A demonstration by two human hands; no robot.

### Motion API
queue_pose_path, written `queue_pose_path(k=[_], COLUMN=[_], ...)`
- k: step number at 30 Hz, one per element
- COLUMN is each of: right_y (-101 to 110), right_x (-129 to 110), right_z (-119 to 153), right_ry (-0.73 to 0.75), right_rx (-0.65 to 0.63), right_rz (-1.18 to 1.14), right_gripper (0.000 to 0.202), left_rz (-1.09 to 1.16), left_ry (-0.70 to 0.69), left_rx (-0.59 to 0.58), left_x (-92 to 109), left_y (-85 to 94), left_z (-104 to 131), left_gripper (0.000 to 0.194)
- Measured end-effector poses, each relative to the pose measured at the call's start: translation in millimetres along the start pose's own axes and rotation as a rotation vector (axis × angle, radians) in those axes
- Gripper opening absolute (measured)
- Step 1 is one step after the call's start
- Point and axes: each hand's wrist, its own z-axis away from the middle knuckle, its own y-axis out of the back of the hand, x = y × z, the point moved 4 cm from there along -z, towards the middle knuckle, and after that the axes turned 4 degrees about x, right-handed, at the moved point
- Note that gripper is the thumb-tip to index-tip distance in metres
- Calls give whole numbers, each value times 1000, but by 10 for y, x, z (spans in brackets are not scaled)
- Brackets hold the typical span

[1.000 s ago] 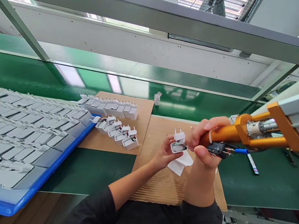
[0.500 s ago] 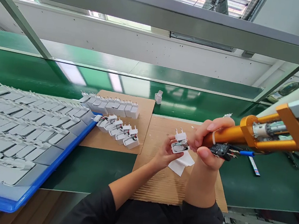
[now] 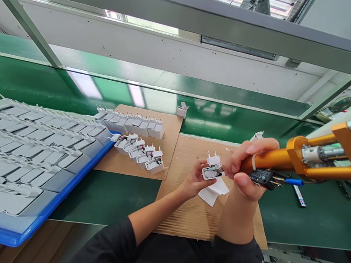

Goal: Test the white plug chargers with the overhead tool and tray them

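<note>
Adapter (image 3: 211, 172) pinched in left hand (image 3: 193, 183) above the cardboard (image 3: 182, 219); right hand (image 3: 238, 154) curls its fingers round the orange tool (image 3: 271, 159), its axis slanting from the cardboard's right to the adapter

Tool (image 3: 269, 160): bright orange from here, going darker and redder near the tip, with a white tie around it
Switch block (image 3: 262, 177): plain black, a vivid blue sleeve (image 3: 294, 182) on the wiring beside it
Held casing (image 3: 211, 173): white outside, greyish within
Tray (image 3: 21, 238): strong blue along the edge
Casings in the tray (image 3: 27, 141): pale grey-white, making a repeating pattern of rows
Cardboard (image 3: 166, 217): tan brown, finely streaked
Bench top (image 3: 114, 197): deep green
Paper (image 3: 214, 191): plain white
Pen (image 3: 299, 196): white, marked with blue and red
Sleeves (image 3: 114, 244): solid black
Wall (image 3: 179, 58): off-white, flecked with dark dots
Floor (image 3: 49, 240): brown, in bands
</note>
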Motion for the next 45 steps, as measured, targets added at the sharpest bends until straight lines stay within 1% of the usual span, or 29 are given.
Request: queue_pose_path(k=[7,9,10,11,12,14,16,17,19,22,23,25,28,30,31,32,34,36,37,39,41,43,45], right_y=[2,-8,-11,-12,-9,5,15,18,23,44,52,73,100,117,123,129,139,151,158,179,196,218,250], right_x=[-5,4,9,14,20,33,43,45,46,49,52,66,86,101,106,111,124,151,168,202,234,265,283], right_z=[-11,-28,-36,-42,-46,-49,-46,-43,-42,-46,-48,-49,-41,-30,-23,-17,-8,-12,-20,-48,-87,-126,-152], right_ry=[-2,22,40,58,75,85,73,65,55,48,47,40,40,28,23,19,13,12,20,61,95,78,50], right_rx=[-19,-55,-69,-78,-75,-43,-18,-13,-10,8,9,13,16,35,47,60,78,78,67,42,-12,-46,-44], right_rz=[-24,-64,-92,-119,-141,-162,-159,-150,-131,-111,-109,-105,-102,-85,-76,-69,-63,-60,-62,-93,-132,-138,-115], right_gripper=[37,40,43,45,47,52,54,54,53,53,53,52,52,54,56,57,58,55,53,48,36,22,24], left_rz=[-35,-92,-157,-261,-412,-808,-1205,-1361,-1584,-1776,-1808,-1834,-1826,-1817,-1820,-1831,-1879,-1935,-1953,-1967,-1960,-1947,-1936], left_ry=[-7,-25,-42,-64,-85,-108,-82,-48,69,308,366,440,542,583,584,575,541,504,497,500,529,573,604], left_rx=[-7,-34,-44,-41,-22,57,143,165,156,64,32,-21,-95,-121,-117,-98,-7,115,162,208,203,183,162], left_x=[-51,-62,-52,-27,13,136,305,395,560,741,784,848,940,1071,1166,1276,1509,1698,1753,1777,1713,1619,1541], left_y=[20,45,72,115,175,347,562,672,884,1134,1188,1262,1368,1473,1539,1614,1788,1970,2058,2226,2388,2544,2673], left_z=[-2,-7,-10,-15,-24,-60,-135,-192,-342,-590,-663,-789,-966,-1152,-1280,-1431,-1775,-2114,-2261,-2491,-2632,-2696,-2712], left_gripper=[59,59,56,53,48,40,36,35,36,43,46,50,51,50,48,47,48,59,65,81,95,103,102])
